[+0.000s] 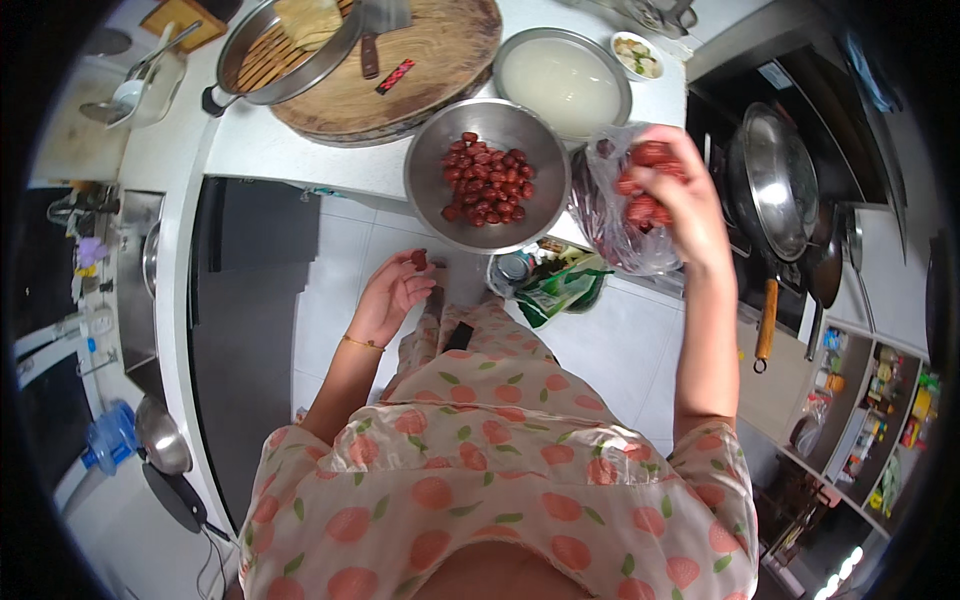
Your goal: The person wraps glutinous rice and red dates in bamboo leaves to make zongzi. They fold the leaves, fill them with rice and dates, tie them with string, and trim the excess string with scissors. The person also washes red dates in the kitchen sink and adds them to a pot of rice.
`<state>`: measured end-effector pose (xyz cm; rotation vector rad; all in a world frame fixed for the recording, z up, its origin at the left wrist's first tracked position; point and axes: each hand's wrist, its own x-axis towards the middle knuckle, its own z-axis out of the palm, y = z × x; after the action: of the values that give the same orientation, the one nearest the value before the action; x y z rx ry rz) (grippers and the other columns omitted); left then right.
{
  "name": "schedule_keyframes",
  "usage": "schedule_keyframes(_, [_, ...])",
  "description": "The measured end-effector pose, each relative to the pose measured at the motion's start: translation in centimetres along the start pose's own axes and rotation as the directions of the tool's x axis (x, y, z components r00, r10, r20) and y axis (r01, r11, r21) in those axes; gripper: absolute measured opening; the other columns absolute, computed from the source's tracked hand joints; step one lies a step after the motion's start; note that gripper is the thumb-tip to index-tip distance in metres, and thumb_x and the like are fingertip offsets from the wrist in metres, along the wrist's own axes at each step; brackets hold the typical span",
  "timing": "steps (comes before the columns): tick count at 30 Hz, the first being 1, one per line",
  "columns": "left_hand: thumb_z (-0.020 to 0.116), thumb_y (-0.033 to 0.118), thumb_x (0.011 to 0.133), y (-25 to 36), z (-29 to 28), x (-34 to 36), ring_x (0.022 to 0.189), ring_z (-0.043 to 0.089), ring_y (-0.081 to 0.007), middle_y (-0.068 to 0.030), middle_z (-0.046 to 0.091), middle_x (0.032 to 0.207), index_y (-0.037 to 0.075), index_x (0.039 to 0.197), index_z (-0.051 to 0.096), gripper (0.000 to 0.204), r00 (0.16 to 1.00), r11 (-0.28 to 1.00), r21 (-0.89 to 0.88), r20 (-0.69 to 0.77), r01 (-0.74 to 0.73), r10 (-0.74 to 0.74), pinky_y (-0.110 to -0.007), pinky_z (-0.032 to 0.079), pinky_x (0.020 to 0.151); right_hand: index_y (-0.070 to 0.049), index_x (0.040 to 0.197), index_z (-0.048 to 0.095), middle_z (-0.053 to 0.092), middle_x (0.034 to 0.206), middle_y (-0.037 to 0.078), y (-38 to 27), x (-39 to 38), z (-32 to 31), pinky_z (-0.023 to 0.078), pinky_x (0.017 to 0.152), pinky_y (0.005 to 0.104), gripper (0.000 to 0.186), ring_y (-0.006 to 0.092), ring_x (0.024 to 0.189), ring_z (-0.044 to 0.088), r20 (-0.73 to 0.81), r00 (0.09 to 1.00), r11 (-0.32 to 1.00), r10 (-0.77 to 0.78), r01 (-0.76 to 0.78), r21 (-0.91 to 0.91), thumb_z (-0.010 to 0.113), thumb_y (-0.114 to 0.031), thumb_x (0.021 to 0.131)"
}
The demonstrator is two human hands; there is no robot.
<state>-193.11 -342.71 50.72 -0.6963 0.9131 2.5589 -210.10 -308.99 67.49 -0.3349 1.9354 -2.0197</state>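
Note:
My left hand (393, 298) is below the steel bowl's left side, pinching one red date (419, 260) at its fingertips. Several wrinkled red dates (487, 180) lie in the bottom of the steel bowl (423, 195), which sits at the counter's front edge. On the right, my right hand (692, 205) is closed round a handful of red dates (648, 210). It is at the mouth of a clear plastic bag (610, 225) that stands beside the bowl; dark red contents show through the plastic.
Behind the bowl are a round wooden board (440, 60) with a cleaver (378, 22), a steamer pot (235, 60), a basin of whitish liquid (560, 85) and a small white bowl (640, 55). A wok (778, 185) sits on the stove at right. Below the counter edge is a green bag (555, 295).

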Motion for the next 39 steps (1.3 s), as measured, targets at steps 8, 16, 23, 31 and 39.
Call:
schedule_keyframes(8, [0.051, 0.010, 0.094, 0.7, 0.2, -3.7, 0.085, 0.067, -0.0205, -0.0123, 0.066, 0.106, 0.001, 0.123, 0.052, 0.031, 0.988, 0.994, -0.024, -0.112, -0.111, 0.107, -0.031, 0.054, 0.081, -0.007, 0.126, 0.058, 0.061, 0.119, 0.021, 9.1, 3.7, 7.5, 0.051, 0.088, 0.0382, 0.035, 0.0357, 0.102, 0.064, 0.143, 0.942, 0.590, -0.303, 0.303, -0.749, 0.064, -0.013, 0.091])
schedule_keyframes(16, [0.054, 0.016, 0.095, 2.6, -6.2, -8.0, 0.084, 0.067, -0.0183, -0.0100, 0.068, 0.101, 0.004, 0.119, 0.056, 0.027, 0.912, 0.968, -0.140, -0.386, -0.207, 0.139, -0.031, 0.055, 0.078, 0.000, 0.119, 0.038, 0.059, 0.087, 0.013, 19.1, -1.9, 6.8, 0.050, 0.053, 0.0307, 0.066, 0.0172, 0.059, 0.056, -0.491, 0.837, 0.820, 0.241, -0.447, -0.358, 0.075, -0.043, 0.085])
schedule_keyframes(23, [0.051, 0.016, 0.096, 10.4, -15.7, -14.4, 0.085, 0.065, -0.0188, -0.0081, 0.067, 0.105, 0.004, 0.117, 0.057, 0.025, 0.877, 0.898, -0.172, -0.350, -0.405, 0.328, -0.031, 0.053, 0.079, 0.002, 0.108, 0.060, 0.063, 0.101, 0.010, 18.5, -3.0, 9.5, 0.057, 0.056, 0.0334, 0.032, 0.0208, 0.081, 0.064, -0.402, 0.748, 0.831, 0.528, -0.553, 0.063, 0.063, -0.015, 0.082])
schedule_keyframes(31, [0.058, 0.017, 0.096, 22.5, -33.1, -24.3, 0.081, 0.065, -0.0161, -0.0065, 0.067, 0.102, 0.006, 0.116, 0.059, 0.024, 0.571, 0.694, -0.017, -0.582, -0.720, 0.579, -0.029, 0.054, 0.075, -0.002, 0.104, 0.059, 0.065, 0.091, 0.009, 10.1, -0.9, 25.3, 0.058, 0.054, 0.0297, 0.024, 0.0194, 0.061, 0.063, -0.189, 0.709, 0.733, 0.680, -0.666, 0.140, 0.061, -0.015, 0.084])
schedule_keyframes(39, [0.068, 0.022, 0.088, 37.3, -50.8, -23.0, 0.080, 0.068, -0.0250, -0.0113, 0.071, 0.090, 0.004, 0.107, 0.062, 0.027, 0.013, 0.562, 0.826, -0.562, -0.050, 0.827, -0.037, 0.054, 0.072, 0.000, 0.106, 0.058, 0.064, 0.093, 0.009, 8.9, 7.4, 42.3, 0.060, 0.059, 0.0315, 0.025, 0.0203, 0.070, 0.066, 0.011, 0.748, 0.747, 0.664, -0.664, 0.034, 0.060, -0.016, 0.086])
